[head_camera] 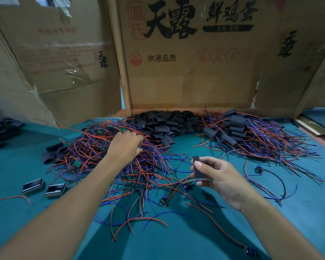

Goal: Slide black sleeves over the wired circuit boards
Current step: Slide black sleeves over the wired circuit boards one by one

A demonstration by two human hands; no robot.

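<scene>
Black sleeve point(197, 166) pinched upright in right hand point(219, 180) grip above near-centre tabletop point(176, 241); left hand point(125, 145), fingers curled down, reaches into left pile of wired circuit boards point(105, 156); loose sleeves point(163, 124) heaped far centre.

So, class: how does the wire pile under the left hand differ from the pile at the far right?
The left pile shows bare green boards; the right pile carries boards already in black sleeves. The left hand reaches into the left pile; no hand touches the right pile. Both hold red and blue wires on the green table.
</scene>
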